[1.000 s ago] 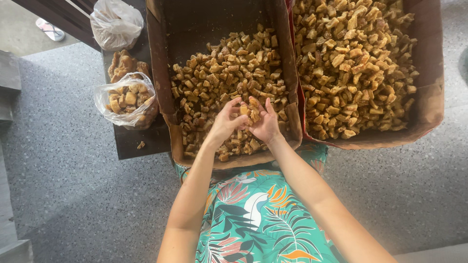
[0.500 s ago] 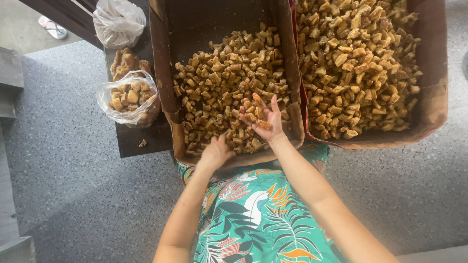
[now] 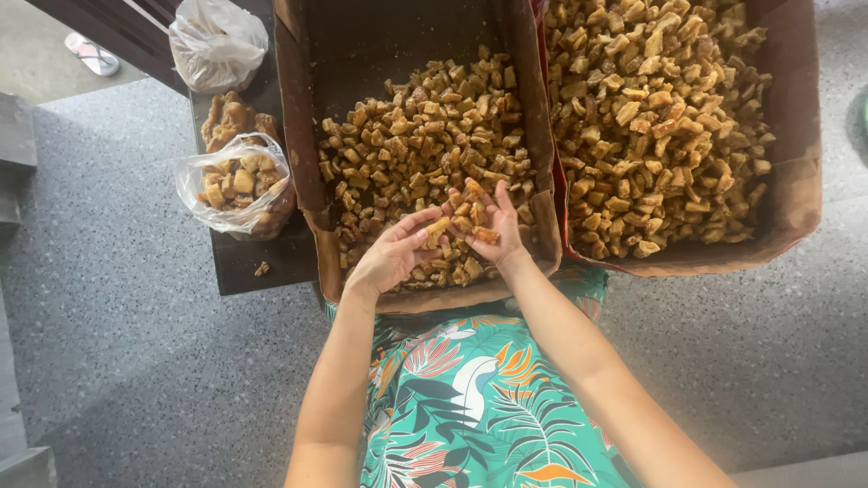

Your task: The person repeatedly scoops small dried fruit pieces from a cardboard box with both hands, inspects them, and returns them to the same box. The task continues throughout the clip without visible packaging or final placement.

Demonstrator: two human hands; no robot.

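While the right hand [image 3: 488, 226] lies palm up with its fingers spread, several golden-brown fried pieces [image 3: 476, 224] rest loose in the cupped palm; nothing is pinched there. Just beside it, the left hand [image 3: 393, 258] is turned toward the right hand, fingers loosely extended, and its fingertips [image 3: 432, 220] hold one elongated fried piece [image 3: 438, 229] at the edge of the right palm. Both hands sit above the near end of the left cardboard box [image 3: 298, 136], close to its front wall.

That box is lined in dark material and holds a layer of the same small, irregular fried chunks [image 3: 416, 136]; the layer covers the near and middle parts, and the far end shows bare dark lining. To its right, touching side by side, stands a second cardboard box [image 3: 796, 199] with a reddish inner edge, filled with a deeper heap of lighter golden chunks [image 3: 651, 117].

Left of the first box, a clear plastic bag [image 3: 237, 185] lies open on a dark tabletop [image 3: 262, 262] and contains more chunks. Behind it are some larger brown pieces [image 3: 233, 117], and farther back a knotted whitish plastic bag [image 3: 217, 41]. One crumb [image 3: 261, 268] lies on the tabletop near its front edge.

Below the hands, a teal garment with a leaf print [image 3: 470, 398] covers the lap. Grey speckled flooring [image 3: 117, 298] surrounds the setup.
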